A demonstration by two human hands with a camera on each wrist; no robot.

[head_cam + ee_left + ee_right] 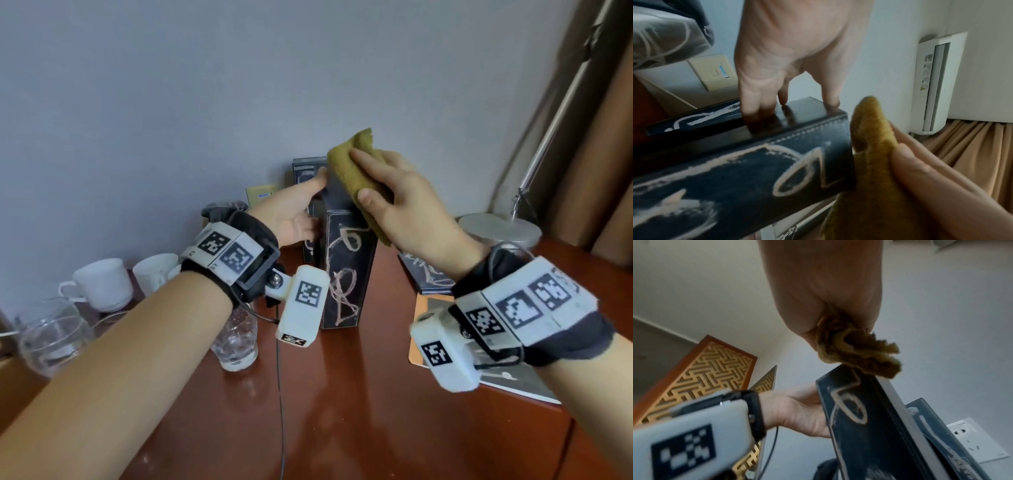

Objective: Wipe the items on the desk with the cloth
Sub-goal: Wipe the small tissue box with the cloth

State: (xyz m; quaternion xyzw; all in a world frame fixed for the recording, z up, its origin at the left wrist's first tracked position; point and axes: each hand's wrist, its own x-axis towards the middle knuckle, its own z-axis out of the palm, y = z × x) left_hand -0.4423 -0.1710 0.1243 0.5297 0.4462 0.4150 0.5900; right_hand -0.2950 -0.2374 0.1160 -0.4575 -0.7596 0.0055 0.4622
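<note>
While my left hand [294, 214] steadies the tall dark blue box with pale scrawled lettering [346, 270], fingers straight and pressed flat against its left side w/ the thumb up near the top edge, my right hand [404, 202] pinches the folded mustard-yellow cloth [349, 171] between thumb and fingers and holds it against the box's top right corner. Said box stands upright on the reddish-brown wooden desk [342, 394], close to the grey wall.

Behind the box, touching or nearly so (can't tell which), stands a second dark box of the same kind [306, 168]. Right of the box a flat dark booklet w/ similar lettering [423, 274] lies on the desk, and farther right sits the round silver base of a lamp [500, 228]. Left of the box: a clear drinking glass [236, 342] near its foot, then two white ceramic cups [102, 284], then a clear glass mug [51, 335] at the far left. A beige wall socket [261, 196] shows on the wall just left of the box.
</note>
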